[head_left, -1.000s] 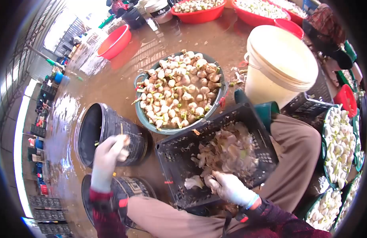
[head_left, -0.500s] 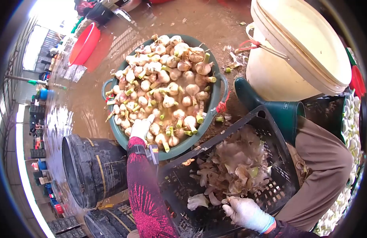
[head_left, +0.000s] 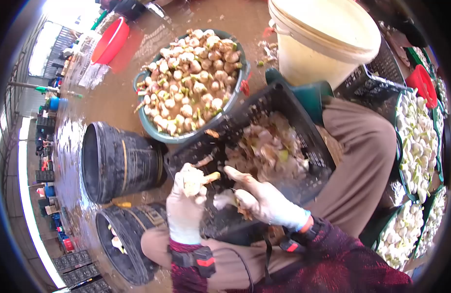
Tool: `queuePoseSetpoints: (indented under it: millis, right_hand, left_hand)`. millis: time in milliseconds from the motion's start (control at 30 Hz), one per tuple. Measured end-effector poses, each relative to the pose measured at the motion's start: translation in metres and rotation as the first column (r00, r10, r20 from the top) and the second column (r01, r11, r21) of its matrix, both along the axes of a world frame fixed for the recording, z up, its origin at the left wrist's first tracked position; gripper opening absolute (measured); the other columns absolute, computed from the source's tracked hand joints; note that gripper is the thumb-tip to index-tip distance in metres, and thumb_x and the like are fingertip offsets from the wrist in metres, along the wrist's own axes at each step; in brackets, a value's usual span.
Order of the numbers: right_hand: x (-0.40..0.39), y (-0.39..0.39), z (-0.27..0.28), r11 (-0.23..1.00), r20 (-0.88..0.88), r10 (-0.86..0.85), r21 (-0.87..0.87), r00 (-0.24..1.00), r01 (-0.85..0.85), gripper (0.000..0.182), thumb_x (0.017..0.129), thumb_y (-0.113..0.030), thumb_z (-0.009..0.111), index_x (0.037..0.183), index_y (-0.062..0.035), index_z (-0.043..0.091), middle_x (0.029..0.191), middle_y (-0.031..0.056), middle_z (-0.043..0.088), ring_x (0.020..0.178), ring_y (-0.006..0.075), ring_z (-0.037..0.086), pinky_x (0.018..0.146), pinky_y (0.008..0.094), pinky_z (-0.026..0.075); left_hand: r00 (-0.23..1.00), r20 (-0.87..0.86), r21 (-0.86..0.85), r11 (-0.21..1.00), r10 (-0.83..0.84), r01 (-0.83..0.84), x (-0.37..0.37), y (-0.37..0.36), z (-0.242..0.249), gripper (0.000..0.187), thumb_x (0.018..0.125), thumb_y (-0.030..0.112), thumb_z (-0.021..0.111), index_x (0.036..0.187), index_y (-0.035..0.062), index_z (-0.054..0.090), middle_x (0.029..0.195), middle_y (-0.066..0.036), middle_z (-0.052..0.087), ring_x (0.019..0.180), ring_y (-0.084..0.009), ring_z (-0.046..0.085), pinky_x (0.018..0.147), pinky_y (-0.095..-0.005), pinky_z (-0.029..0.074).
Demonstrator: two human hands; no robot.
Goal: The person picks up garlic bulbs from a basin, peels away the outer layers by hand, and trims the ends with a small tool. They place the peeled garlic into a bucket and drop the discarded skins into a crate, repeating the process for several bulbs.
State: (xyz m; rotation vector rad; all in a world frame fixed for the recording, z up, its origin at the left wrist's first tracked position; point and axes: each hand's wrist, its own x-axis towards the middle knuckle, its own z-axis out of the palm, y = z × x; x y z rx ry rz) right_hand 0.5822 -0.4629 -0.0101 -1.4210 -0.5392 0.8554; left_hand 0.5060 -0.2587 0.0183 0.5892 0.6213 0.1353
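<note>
Gripping a garlic bulb (head_left: 192, 183), the gloved left hand (head_left: 185, 202) was closed around it above the near left part of a black crate (head_left: 306, 119), and the bulb's stem pointed right. The gloved right hand (head_left: 272, 202) was just to the right over the same crate, its thumb raised apart from the curled fingers. Brownish scraps showed at those fingers, but whether they gripped them or anything else could not be told. The two hands did not touch.

Inside the crate, a loose heap of papery skins (head_left: 269, 146) lay toward the far side. Beyond the crate, slightly left, a round green tub (head_left: 150, 128) held many unpeeled bulbs (head_left: 196, 80), some with greenish stems, with brownish water among them. On the left, a dark bucket (head_left: 140, 161) leaned with its mouth turned left, and a second bucket (head_left: 140, 220) tilted nearer the person, a few pale pieces (head_left: 118, 242) inside it. A big cream bucket (head_left: 308, 58) was on the far right, beyond a green boot (head_left: 311, 100) and the person's bent knee (head_left: 369, 127). Farther right were containers of whitish cloves (head_left: 416, 141) and a red bowl (head_left: 423, 83). A red basin (head_left: 111, 41) sat on the wet floor (head_left: 101, 110), far left.
</note>
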Motion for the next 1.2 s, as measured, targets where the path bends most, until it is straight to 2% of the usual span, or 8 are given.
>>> queuePoseSetpoints:
  millis: [133,533,600,633,733,833,867,1200]
  right_hand:
    - [-0.024,-0.009,-0.019,0.986,0.253,0.164,-0.06,0.953,-0.154,0.052,0.097,-0.029,0.05,0.144,-0.0144,0.035,0.069,0.0198,0.061,0.061,0.0377,0.061,0.056,0.0466,0.048]
    - [-0.055,-0.018,-0.055,0.992,0.584,0.091,-0.124,0.807,-0.022,0.025,0.092,-0.022,0.051,0.111,-0.0063,0.056,0.069,0.0137,0.062,0.059,0.0315,0.062,0.052,0.0408,0.049]
    - [-0.05,-0.016,-0.047,0.988,0.429,0.063,-0.153,0.901,0.004,0.023,0.095,-0.022,0.049,0.109,-0.0046,0.054,0.068,0.0135,0.06,0.058,0.0293,0.062,0.052,0.0389,0.049]
    - [-0.042,-0.013,-0.037,0.984,-0.08,0.094,-0.142,0.992,-0.105,0.025,0.097,-0.024,0.047,0.106,-0.0024,0.054,0.067,0.0107,0.058,0.055,0.023,0.061,0.053,0.0361,0.049]
    - [-0.012,-0.024,-0.025,0.981,-0.634,0.126,-0.033,0.763,-0.19,0.028,0.098,-0.025,0.047,0.094,0.001,0.056,0.068,0.0049,0.055,0.061,0.0124,0.057,0.057,0.0317,0.049]
    - [-0.005,-0.033,-0.017,0.983,-0.173,0.03,-0.175,0.984,-0.061,0.03,0.097,-0.03,0.049,0.097,-0.0015,0.058,0.071,0.0195,0.06,0.064,0.0306,0.062,0.059,0.0386,0.05]
    - [-0.011,-0.024,-0.041,0.988,0.447,-0.042,-0.117,0.894,0.105,0.028,0.096,-0.031,0.048,0.101,-0.0045,0.057,0.07,0.0222,0.06,0.065,0.0369,0.061,0.057,0.0429,0.049]
    - [-0.059,-0.008,-0.059,0.956,0.541,0.21,-0.288,0.814,-0.056,0.027,0.094,-0.023,0.051,0.115,-0.0065,0.054,0.065,0.0137,0.059,0.058,0.034,0.059,0.052,0.0434,0.047]
  left_hand:
    - [0.98,0.013,-0.219,0.957,0.196,-0.189,-0.053,-0.05,-0.023,0.039,0.101,0.036,0.044,0.124,0.0058,0.051,0.109,-0.015,0.061,0.066,-0.0234,0.059,0.049,-0.0279,0.047]
    - [0.943,-0.216,0.065,0.967,0.254,-0.245,-0.063,-0.094,-0.053,0.034,0.099,0.033,0.051,0.107,0.0009,0.058,0.085,-0.006,0.064,0.063,-0.0113,0.058,0.044,-0.0204,0.04]
    - [0.938,-0.236,0.103,0.966,0.254,-0.236,-0.062,-0.092,-0.056,0.034,0.099,0.033,0.051,0.108,0.0009,0.058,0.084,-0.005,0.064,0.062,-0.0109,0.057,0.044,-0.0204,0.04]
    - [0.94,-0.248,0.086,0.971,0.236,-0.221,-0.065,-0.089,-0.059,0.035,0.099,0.033,0.051,0.109,0.0004,0.057,0.083,-0.006,0.063,0.06,-0.0115,0.055,0.044,-0.0208,0.039]
    - [0.951,-0.234,0.017,0.979,0.202,-0.204,-0.068,-0.085,-0.057,0.037,0.099,0.034,0.051,0.11,-0.0003,0.057,0.083,-0.008,0.062,0.058,-0.0129,0.051,0.044,-0.0215,0.037]
    - [0.948,-0.241,-0.036,0.974,0.209,-0.224,-0.069,-0.079,-0.059,0.041,0.098,0.038,0.051,0.11,-0.0007,0.056,0.086,-0.009,0.062,0.056,-0.0156,0.048,0.043,-0.0225,0.035]
    - [0.938,-0.248,-0.033,0.965,0.243,-0.258,-0.071,-0.077,-0.063,0.041,0.098,0.039,0.051,0.111,-0.0001,0.056,0.087,-0.009,0.062,0.058,-0.0152,0.049,0.044,-0.0227,0.036]
    - [0.913,-0.29,0.158,0.955,0.287,-0.25,-0.076,-0.086,-0.083,0.033,0.1,0.033,0.048,0.11,0.0032,0.059,0.094,-0.008,0.066,0.063,-0.0125,0.057,0.049,-0.0222,0.042]
